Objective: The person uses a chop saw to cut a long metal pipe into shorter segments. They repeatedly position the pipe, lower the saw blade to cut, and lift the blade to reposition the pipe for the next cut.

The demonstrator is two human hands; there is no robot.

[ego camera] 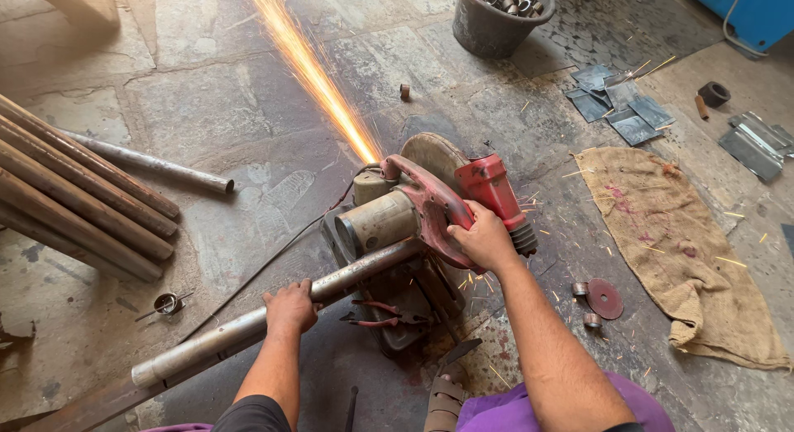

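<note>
Bucket (488, 27) w/ cut rings, L hand (291, 306) gripping pipe (273, 312), R hand (484, 238) fingers round saw handle (430, 205)

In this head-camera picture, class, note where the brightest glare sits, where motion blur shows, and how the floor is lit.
Head view: the spark stream off the chop saw is overexposed and streaked by motion; the stone floor has soft, even daylight with faint shadows; the right hand, left hand and pipe are sharp; edges bow slightly from the wide lens.
</note>
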